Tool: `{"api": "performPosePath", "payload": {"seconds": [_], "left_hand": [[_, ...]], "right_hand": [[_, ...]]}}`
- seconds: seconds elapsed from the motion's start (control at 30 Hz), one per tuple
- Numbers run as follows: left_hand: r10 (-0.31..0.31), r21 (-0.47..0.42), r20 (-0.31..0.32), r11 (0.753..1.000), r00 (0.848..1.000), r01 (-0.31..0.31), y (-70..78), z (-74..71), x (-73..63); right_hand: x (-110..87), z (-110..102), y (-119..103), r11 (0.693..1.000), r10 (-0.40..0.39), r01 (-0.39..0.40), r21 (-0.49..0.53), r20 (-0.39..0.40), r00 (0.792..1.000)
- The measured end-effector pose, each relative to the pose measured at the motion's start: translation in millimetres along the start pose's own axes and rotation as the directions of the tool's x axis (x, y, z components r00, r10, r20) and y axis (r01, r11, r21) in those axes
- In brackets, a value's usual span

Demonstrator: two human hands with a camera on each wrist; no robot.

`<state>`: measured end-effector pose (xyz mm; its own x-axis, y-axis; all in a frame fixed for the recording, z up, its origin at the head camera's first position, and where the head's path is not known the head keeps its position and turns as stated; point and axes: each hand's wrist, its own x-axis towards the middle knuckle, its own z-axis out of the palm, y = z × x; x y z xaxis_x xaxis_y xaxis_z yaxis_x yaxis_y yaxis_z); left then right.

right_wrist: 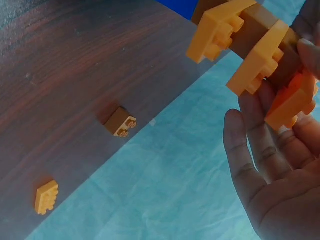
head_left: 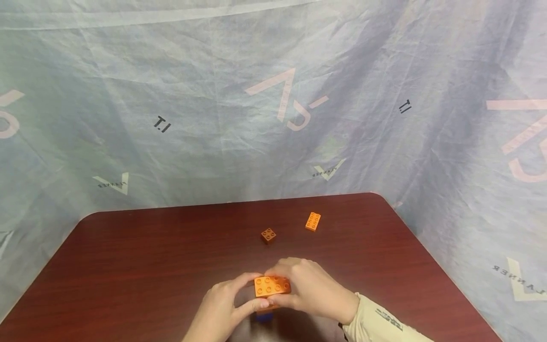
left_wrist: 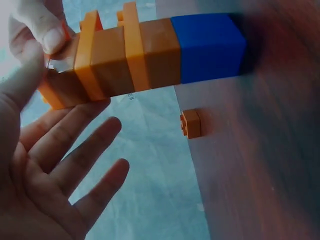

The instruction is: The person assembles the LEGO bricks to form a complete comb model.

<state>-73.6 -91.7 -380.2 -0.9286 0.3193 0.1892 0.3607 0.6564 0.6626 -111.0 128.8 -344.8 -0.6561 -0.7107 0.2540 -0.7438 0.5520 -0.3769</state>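
Note:
In front of me on the table stands an upright tower of toy building bricks. Its base is a blue brick (left_wrist: 210, 47); above it, brown bricks (left_wrist: 109, 55) alternate with thin orange bricks (left_wrist: 136, 55) that jut out to one side. A thin orange brick (head_left: 270, 286) with round studs lies across the top. From the left, my left hand (head_left: 224, 301) pinches this end with thumb and index finger, the other fingers spread loosely. My right hand (head_left: 307, 289) grips the top orange brick from the right, thumb at its near side and fingers at the far side.
Farther back on the dark red table (head_left: 149, 266) lies a loose brown brick (head_left: 268, 235), studs up. To its right and slightly beyond is a thin orange brick (head_left: 313, 221). A grey printed cloth (head_left: 205, 118) hangs behind the table and along its sides.

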Motion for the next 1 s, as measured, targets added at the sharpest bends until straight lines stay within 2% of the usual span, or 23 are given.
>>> {"api": "performPosePath", "payload": {"seconds": [0.1, 0.3, 0.53, 0.83, 0.93, 1.0], "left_hand": [[-0.004, 0.022, 0.01, 1.0, 1.0, 0.004, 0.0, -2.5, 0.7], [-0.07, 0.012, 0.073, 0.997, 0.995, 0.07, 3.6, -7.2, 3.6], [-0.074, 0.073, 0.07, 0.995, 0.995, 0.069, 7.0, -7.8, 3.6], [-0.081, 0.095, 0.098, 0.993, 0.992, 0.072, 9.5, -7.3, 7.3], [-0.062, 0.147, 0.076, 0.988, 0.995, 0.05, 9.7, -7.3, 7.5], [-0.048, 0.18, 0.056, 0.983, 0.997, 0.037, 9.6, -8.2, 7.5]], "right_hand": [[0.7, -0.8, -1.2, 1.0, -0.007, 0.007, -0.009, -0.003, 1.0], [1.2, 0.1, -1.3, 0.999, -0.013, 0.013, -0.034, -0.014, 1.0], [2.6, 0.0, -1.8, 1.0, 0.009, -0.009, -0.027, 0.011, 1.0], [1.0, -2.5, 6.6, 0.992, 0.031, -0.042, 0.117, 0.096, 0.995], [-2.1, -7.5, 12.4, 0.98, 0.019, -0.036, 0.197, 0.09, 0.996], [-4.0, -11.5, 16.9, 0.967, 0.02, -0.035, 0.251, 0.061, 0.998]]}}
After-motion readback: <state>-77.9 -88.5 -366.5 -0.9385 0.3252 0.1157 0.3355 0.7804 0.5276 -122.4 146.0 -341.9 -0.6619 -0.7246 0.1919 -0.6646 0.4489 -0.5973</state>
